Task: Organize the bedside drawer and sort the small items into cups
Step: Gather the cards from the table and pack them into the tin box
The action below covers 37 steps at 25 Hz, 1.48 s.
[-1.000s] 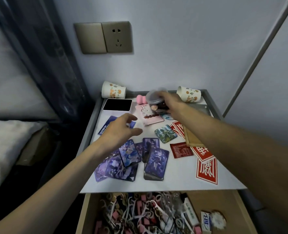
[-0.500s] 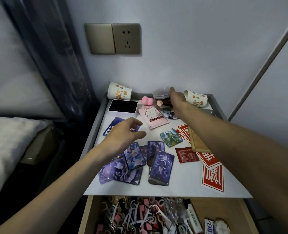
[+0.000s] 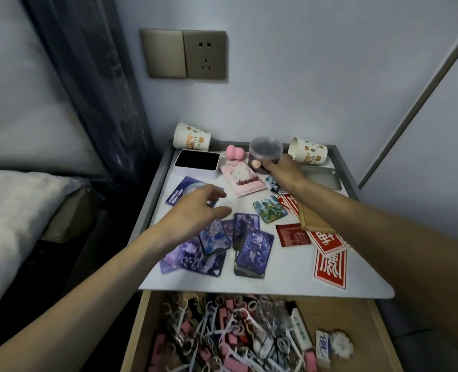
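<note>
My right hand (image 3: 281, 167) grips a small clear plastic jar (image 3: 266, 153) of dark bits that stands at the back of the bedside table top (image 3: 297, 269). My left hand (image 3: 198, 210) hovers with loosely curled fingers over a blue card (image 3: 181, 193) and holds nothing. Two printed paper cups lie on their sides at the back: the left cup (image 3: 191, 136) and the right cup (image 3: 307, 150). Below the table top, the open drawer (image 3: 356, 315) is full of floss picks, pink clips and other small items (image 3: 222, 336).
Purple picture cards (image 3: 253, 252) are spread in the middle. A white box with a black top (image 3: 197, 159), a pink sponge (image 3: 234, 152), a pink packet (image 3: 242, 178), a metal tray (image 3: 323, 177), red stickers (image 3: 330, 267) and a green badge (image 3: 269, 209) cover the top. A bed (image 3: 15, 210) lies to the left.
My right hand has carried the jar from above the pink packet back to the rear of the table, where it now stands. My left hand has stayed hovering over the cards.
</note>
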Motion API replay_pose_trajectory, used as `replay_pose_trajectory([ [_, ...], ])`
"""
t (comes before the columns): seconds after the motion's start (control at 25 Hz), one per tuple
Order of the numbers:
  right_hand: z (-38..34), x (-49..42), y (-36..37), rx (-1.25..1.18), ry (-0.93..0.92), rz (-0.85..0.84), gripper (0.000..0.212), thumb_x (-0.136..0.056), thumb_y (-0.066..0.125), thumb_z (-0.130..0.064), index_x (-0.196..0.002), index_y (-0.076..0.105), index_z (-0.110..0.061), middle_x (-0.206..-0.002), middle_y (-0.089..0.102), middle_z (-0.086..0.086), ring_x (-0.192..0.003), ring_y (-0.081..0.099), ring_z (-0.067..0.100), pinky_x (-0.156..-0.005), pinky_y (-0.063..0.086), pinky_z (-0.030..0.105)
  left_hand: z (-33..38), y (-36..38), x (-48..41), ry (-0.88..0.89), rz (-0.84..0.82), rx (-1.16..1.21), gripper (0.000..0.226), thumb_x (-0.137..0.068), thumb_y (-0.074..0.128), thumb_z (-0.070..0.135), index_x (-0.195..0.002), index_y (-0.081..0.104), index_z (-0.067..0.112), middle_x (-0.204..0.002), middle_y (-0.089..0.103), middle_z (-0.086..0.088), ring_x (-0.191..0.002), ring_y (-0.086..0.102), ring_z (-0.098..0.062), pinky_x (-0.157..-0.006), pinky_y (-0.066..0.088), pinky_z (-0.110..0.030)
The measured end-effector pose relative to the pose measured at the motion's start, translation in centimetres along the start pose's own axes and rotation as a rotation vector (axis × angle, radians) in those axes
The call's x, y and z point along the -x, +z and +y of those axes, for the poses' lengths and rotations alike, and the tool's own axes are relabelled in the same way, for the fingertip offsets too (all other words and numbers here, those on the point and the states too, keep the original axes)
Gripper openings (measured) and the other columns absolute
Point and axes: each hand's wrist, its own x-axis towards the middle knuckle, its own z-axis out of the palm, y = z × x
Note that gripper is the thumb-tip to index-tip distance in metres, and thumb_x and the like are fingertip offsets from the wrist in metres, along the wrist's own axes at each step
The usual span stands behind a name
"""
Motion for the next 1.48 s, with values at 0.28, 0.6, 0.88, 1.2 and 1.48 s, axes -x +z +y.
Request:
replay_pose_trajectory([
  [0.28,-1.6,16.1,0.6,0.083,-0.546,-0.089,0.025,-0.094,0.061,-0.010,-0.117,0.066,-0.016,-0.113,0.065,-0.001,-0.094,0.062,0.009,-0.080,0.048,0.017,-1.5,-1.8,7.8,0.006,-0.008,-0.269,0.011,-0.090,0.063,0.029,-0.094,0.068,0.020,-0.091,0.072,-0.001,-0.084,0.069,-0.019,-0.080,0.055,-0.038],
  [0.6,4.0,25.6,10.5,0.599,-0.637,-0.720,0.062,-0.095,0.057,-0.050,-0.145,0.043,-0.016,-0.144,0.041,0.004,-0.134,0.039,0.020,-0.112,0.034,0.032,-8.6,-1.1,15.0,-0.398,-0.094,-0.781,0.038,-0.097,0.044,0.037,-0.117,0.061,0.010,-0.126,0.062,-0.017,-0.116,0.058,-0.040,-0.092,0.045,-0.041],
  [0.88,3.9,25.2,20.4,0.545,-0.658,-0.465,0.070,-0.080,0.054,-0.053,-0.133,0.053,-0.008,-0.138,0.048,0.017,-0.127,0.043,0.036,-0.107,0.038,0.046,-10.3,-1.0,12.9,-0.369,-0.131,-0.696,0.032,-0.091,0.047,0.024,-0.118,0.059,0.013,-0.123,0.063,-0.016,-0.112,0.060,-0.040,-0.090,0.046,-0.040],
  [1.2,4.4,25.0,18.9,0.528,-0.528,-0.425,0.048,-0.082,0.060,-0.040,-0.120,0.056,-0.012,-0.124,0.050,0.008,-0.117,0.043,0.027,-0.100,0.039,0.040,-11.2,-0.7,11.6,-0.309,-0.166,-0.810,0.043,-0.092,0.050,0.033,-0.132,0.056,0.019,-0.131,0.058,-0.014,-0.117,0.056,-0.038,-0.091,0.044,-0.038],
  [1.48,7.5,25.7,14.4,0.592,-0.445,-0.500,0.040,-0.089,0.058,-0.041,-0.114,0.055,-0.010,-0.125,0.046,0.006,-0.117,0.040,0.023,-0.098,0.036,0.036,-10.8,-0.6,12.0,-0.280,-0.200,-0.871,0.039,-0.092,0.051,0.030,-0.128,0.057,0.016,-0.131,0.058,-0.015,-0.117,0.057,-0.038,-0.089,0.043,-0.038],
])
